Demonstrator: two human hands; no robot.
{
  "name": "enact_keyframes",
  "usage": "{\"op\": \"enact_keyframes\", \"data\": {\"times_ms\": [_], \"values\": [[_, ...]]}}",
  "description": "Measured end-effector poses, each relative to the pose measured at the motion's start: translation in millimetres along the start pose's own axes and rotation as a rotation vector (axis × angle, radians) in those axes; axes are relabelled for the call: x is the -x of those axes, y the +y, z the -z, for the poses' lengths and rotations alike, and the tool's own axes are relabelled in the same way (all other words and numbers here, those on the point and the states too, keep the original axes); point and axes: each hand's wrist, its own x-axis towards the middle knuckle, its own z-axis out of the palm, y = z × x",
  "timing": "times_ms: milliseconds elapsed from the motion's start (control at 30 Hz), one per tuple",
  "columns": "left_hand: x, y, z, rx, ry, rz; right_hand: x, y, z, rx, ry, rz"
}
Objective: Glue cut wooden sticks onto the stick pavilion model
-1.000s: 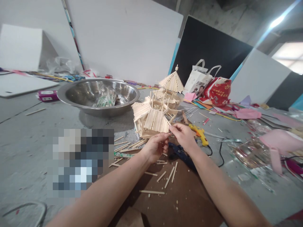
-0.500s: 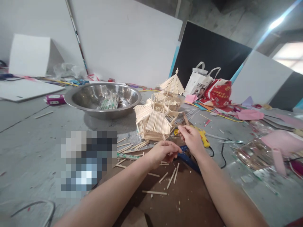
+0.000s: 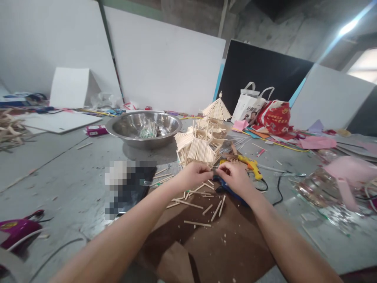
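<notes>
My left hand (image 3: 196, 174) is closed, its fingertips pinched in front of a pagoda-like model (image 3: 202, 151) built from thin wooden sticks. Beside it my right hand (image 3: 233, 175) is also closed in a pinch, the two sets of fingertips almost meeting. What either hand holds, if anything, is too small or hidden to make out. A blue-handled tool (image 3: 229, 189) lies under and beside the right hand, partly covered by it. Just beyond that hand rests a yellow glue gun (image 3: 250, 165). Short loose wooden sticks (image 3: 197, 224) are scattered below the hands on a brown board (image 3: 224, 251).
A steel basin (image 3: 144, 139) with packets in it stands back left. A dark, blurred-out object (image 3: 138, 182) lies left of the sticks. Bags (image 3: 273, 116) and coloured paper (image 3: 315, 142) sit back right. Clear plastic packaging (image 3: 315, 188) and a black cord (image 3: 279, 192) lie to the right.
My hands have come closer together, with the left raised towards the model and the right slightly lower. The view has turned a little left, so everything sits further right.
</notes>
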Motion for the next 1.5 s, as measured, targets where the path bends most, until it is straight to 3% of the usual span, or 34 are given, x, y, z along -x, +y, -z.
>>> {"op": "enact_keyframes", "data": {"times_ms": [167, 267, 333, 400, 600, 767, 1067, 1300, 1500], "values": [[22.4, -29.0, 22.1, -0.423, 0.286, 0.043, 12.8, -2.2, -14.5, 0.084, -0.059, 0.033], [31.6, -46.9, 21.4, -0.531, 0.457, 0.118, 18.3, -0.2, -22.6, 0.126, -0.041, 0.032], [36.1, -53.6, 16.9, -0.590, 0.499, 0.150, 21.5, 1.3, -27.0, 0.160, -0.035, 0.043], [40.4, -55.7, 12.2, -0.689, 0.459, 0.174, 24.2, 2.4, -30.9, 0.184, -0.041, 0.062], [51.6, -49.0, 9.1, -1.036, 0.132, 0.205, 28.4, 5.8, -41.6, 0.212, -0.095, 0.180], [54.0, -48.2, 10.0, -1.101, 0.025, 0.144, 28.5, 11.9, -49.2, 0.226, -0.148, 0.328], [53.1, -53.6, 13.5, -1.155, -0.005, 0.056, 26.5, 17.8, -51.5, 0.207, -0.165, 0.356], [51.5, -60.1, 26.7, -1.155, 0.064, 0.087, 24.6, 24.0, -48.5, 0.194, -0.138, 0.298], [49.8, -65.5, 33.9, -1.199, 0.151, 0.196, 23.8, 23.6, -46.6, 0.191, -0.120, 0.272]]}}
